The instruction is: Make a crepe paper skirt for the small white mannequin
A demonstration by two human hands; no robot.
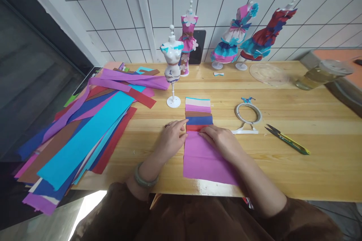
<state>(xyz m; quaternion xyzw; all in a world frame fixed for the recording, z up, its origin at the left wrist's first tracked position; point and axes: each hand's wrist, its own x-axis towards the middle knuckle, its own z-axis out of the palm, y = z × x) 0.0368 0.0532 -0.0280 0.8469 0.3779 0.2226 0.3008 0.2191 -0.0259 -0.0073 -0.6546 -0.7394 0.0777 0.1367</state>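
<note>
"Here's the broad wooden surface (283,173), and a huge heap of coloured strips (90,131) spills off its left side!"

"Near the middle, right by the person, lies the purple piece (209,162), flat, its far edge against the red band!"

"A white dress form (172,56) stands far left of it. And the hands?"

"The left hand (171,137) has index finger and thumb apart, at the bands' left edge. The right hand (219,139) rests on the purple's far right part; whether its grip is clamped, one cannot tell."

"Just beyond: striped bands (199,120)! To the right, tape roll (237,116), then snips (296,146)!"

"And far off, one tiny bow (218,74)!"
</note>
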